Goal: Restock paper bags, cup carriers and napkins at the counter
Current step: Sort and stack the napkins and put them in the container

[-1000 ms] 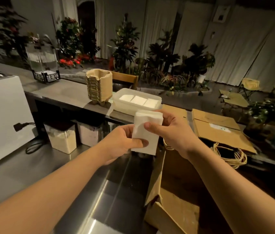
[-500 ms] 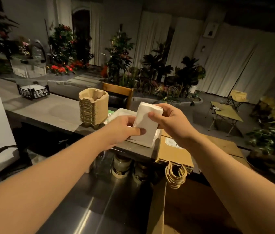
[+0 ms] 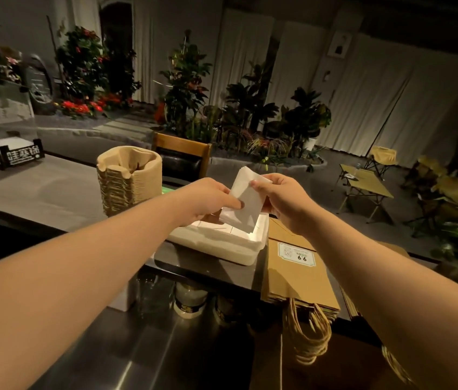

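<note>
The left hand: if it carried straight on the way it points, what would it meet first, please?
Probably the napkin stack that the left hand already pinches, with the right hand just beyond it, though depth is hard to judge.

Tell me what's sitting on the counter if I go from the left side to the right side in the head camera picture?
Black crate with white writing → stack of brown cup carriers → white tub, where both hands hold a wad of napkins → flat paper bags with their handles hanging over the edge.
</note>
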A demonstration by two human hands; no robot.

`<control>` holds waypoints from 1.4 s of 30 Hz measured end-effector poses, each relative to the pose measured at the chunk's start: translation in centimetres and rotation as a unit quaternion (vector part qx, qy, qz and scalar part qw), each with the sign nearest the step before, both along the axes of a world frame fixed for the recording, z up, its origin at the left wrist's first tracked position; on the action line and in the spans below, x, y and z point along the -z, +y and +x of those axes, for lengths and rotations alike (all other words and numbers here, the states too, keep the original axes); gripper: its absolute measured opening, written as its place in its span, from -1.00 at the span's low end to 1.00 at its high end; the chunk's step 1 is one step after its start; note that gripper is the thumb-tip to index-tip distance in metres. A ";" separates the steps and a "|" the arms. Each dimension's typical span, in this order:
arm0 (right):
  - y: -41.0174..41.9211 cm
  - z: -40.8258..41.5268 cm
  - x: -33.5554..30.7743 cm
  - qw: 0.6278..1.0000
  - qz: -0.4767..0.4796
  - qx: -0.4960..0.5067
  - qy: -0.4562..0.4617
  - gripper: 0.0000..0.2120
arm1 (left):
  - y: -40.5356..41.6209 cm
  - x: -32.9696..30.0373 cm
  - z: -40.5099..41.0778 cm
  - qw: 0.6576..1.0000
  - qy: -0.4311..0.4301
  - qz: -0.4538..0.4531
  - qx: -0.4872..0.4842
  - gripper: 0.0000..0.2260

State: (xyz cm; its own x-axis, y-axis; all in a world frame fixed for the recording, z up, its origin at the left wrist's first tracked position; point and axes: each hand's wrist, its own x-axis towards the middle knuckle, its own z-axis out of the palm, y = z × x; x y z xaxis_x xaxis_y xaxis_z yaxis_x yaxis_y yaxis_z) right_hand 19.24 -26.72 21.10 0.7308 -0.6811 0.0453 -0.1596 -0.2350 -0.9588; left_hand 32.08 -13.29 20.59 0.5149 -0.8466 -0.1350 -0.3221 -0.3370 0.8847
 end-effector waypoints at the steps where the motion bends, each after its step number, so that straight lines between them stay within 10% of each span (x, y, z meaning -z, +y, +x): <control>1: -0.2 0.3 0.2 1.000 0.009 -0.002 0.000 -0.76 | -0.2 0.1 0.5 1.000 0.001 0.006 0.001 -0.77; 15: 2.3 7.5 2.3 0.976 0.193 -0.051 0.085 -0.64 | 2.5 1.1 6.4 0.986 0.108 0.022 -0.127 -0.71; 23: 3.5 10.0 3.4 0.980 0.161 0.023 0.118 -0.83 | 4.6 0.8 6.8 0.946 -0.286 0.037 -0.150 -0.68; 37: 4.5 11.2 2.7 0.974 -0.097 0.051 0.197 -0.80 | 3.9 3.0 6.4 0.939 -0.336 0.066 -0.037 -0.61; 42: 4.4 10.6 2.1 0.976 0.019 0.017 0.218 -0.86 | 3.4 3.4 6.5 0.935 -0.348 0.046 -0.044 -0.55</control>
State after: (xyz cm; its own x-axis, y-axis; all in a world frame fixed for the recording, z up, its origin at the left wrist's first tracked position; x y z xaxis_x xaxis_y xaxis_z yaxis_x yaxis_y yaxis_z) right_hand 29.87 -22.29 19.02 0.6514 -0.7009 -0.2904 -0.5608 -0.1871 -0.8065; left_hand 38.53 -9.88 17.19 0.5718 -0.7985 0.1881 -0.7769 -0.4533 0.4370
